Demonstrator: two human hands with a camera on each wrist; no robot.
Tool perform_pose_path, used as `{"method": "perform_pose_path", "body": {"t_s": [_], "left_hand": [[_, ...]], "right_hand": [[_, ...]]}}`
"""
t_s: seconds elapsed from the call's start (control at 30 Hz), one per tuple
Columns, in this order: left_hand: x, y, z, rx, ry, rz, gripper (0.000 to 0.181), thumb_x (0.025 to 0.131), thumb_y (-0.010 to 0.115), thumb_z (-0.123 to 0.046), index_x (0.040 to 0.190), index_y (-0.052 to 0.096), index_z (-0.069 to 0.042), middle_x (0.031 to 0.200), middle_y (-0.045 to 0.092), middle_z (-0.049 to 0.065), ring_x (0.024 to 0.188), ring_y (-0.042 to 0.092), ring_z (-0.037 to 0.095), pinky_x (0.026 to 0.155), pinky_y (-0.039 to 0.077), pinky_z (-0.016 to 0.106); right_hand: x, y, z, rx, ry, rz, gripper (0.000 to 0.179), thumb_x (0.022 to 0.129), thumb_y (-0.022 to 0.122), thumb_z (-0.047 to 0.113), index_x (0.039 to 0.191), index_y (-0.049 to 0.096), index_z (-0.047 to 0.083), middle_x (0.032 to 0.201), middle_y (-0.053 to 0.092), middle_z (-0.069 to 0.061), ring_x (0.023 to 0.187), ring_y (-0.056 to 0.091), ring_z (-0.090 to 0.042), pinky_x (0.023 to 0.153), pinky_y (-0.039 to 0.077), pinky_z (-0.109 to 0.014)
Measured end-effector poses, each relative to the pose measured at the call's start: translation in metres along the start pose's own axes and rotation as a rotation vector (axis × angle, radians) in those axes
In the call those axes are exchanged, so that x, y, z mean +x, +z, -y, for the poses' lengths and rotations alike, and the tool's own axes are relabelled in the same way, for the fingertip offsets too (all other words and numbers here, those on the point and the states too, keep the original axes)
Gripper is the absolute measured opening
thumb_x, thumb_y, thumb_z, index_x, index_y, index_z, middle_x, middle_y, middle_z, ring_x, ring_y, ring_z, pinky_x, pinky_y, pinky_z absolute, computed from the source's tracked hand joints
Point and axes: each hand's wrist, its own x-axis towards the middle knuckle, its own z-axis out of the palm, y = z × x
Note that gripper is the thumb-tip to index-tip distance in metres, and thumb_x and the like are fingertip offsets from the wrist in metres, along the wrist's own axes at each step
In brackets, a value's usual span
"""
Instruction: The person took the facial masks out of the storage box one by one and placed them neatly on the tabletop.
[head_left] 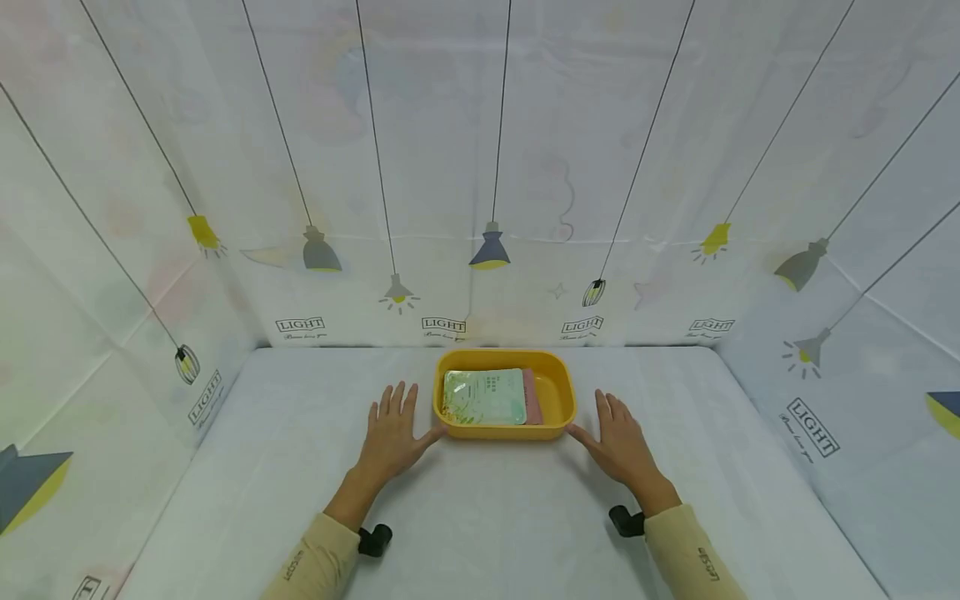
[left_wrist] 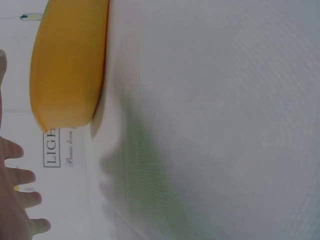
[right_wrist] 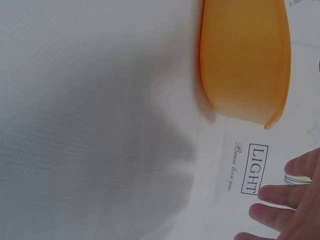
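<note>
A yellow rectangular tray (head_left: 504,432) with raised walls stands near the back of the white table. Inside lies a pale green printed packet (head_left: 484,397), overlapping a pink packet (head_left: 533,397) that shows only along its right edge. My left hand (head_left: 393,438) is spread at the tray's left side, its thumb by the near left corner. On the other side my right hand (head_left: 619,442) is spread likewise, thumb by the near right corner. Whether the thumbs touch the tray is hard to tell. Both wrist views show the tray's outer wall (left_wrist: 70,65) and straight, parted fingers (right_wrist: 280,195).
White cloth covers the table (head_left: 502,517). A back wall (head_left: 480,283) printed with hanging lamps rises just behind the tray, and similar side walls stand left and right. Each wrist wears a small black camera (head_left: 375,540).
</note>
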Motion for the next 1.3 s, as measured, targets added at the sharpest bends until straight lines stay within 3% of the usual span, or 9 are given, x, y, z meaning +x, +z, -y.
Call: {"method": "perform_pose_path", "body": {"t_s": [0.27, 0.5, 0.73, 1.07, 1.3], "left_hand": [[0.002, 0.006, -0.003, -0.175, -0.009, -0.057, 0.094, 0.085, 0.058, -0.066, 0.152, 0.03, -0.005, 0.156, 0.033, 0.02, 0.145, 0.028, 0.04, 0.116, 0.025, 0.061], [0.005, 0.011, -0.007, -0.308, -0.024, -0.08, 0.09, 0.088, 0.06, -0.058, 0.152, 0.03, -0.003, 0.155, 0.034, 0.02, 0.144, 0.032, 0.038, 0.115, 0.03, 0.057], [0.01, 0.014, -0.013, -0.41, -0.081, -0.04, 0.091, 0.088, 0.059, -0.06, 0.152, 0.028, -0.004, 0.157, 0.032, 0.02, 0.144, 0.031, 0.038, 0.115, 0.03, 0.056], [0.016, 0.022, -0.017, -0.517, -0.12, 0.001, 0.086, 0.09, 0.06, -0.052, 0.153, 0.025, -0.004, 0.159, 0.028, 0.018, 0.147, 0.027, 0.037, 0.118, 0.025, 0.055], [0.018, 0.028, -0.018, -0.583, -0.13, 0.035, 0.085, 0.092, 0.059, -0.05, 0.153, 0.023, -0.002, 0.159, 0.026, 0.02, 0.147, 0.025, 0.037, 0.119, 0.023, 0.055]], "right_hand": [[0.005, 0.004, -0.001, 0.134, 0.082, 0.105, 0.096, 0.093, 0.045, 0.065, 0.155, 0.01, 0.001, 0.158, 0.015, -0.03, 0.143, 0.021, -0.049, 0.113, 0.023, -0.065], [0.008, 0.008, 0.001, 0.238, 0.075, 0.102, 0.085, 0.098, 0.044, 0.056, 0.155, 0.012, 0.002, 0.159, 0.016, -0.028, 0.145, 0.021, -0.046, 0.116, 0.021, -0.062], [0.013, 0.01, 0.004, 0.325, 0.111, 0.121, 0.081, 0.1, 0.044, 0.052, 0.156, 0.011, 0.003, 0.161, 0.015, -0.024, 0.147, 0.017, -0.043, 0.118, 0.017, -0.059], [0.024, 0.016, 0.007, 0.46, 0.128, 0.125, 0.081, 0.099, 0.044, 0.054, 0.156, 0.015, 0.004, 0.158, 0.026, -0.022, 0.142, 0.031, -0.039, 0.114, 0.032, -0.057], [0.026, 0.021, 0.01, 0.536, 0.137, 0.132, 0.075, 0.101, 0.045, 0.047, 0.155, 0.016, 0.003, 0.157, 0.027, -0.023, 0.142, 0.032, -0.039, 0.113, 0.033, -0.055]]}}
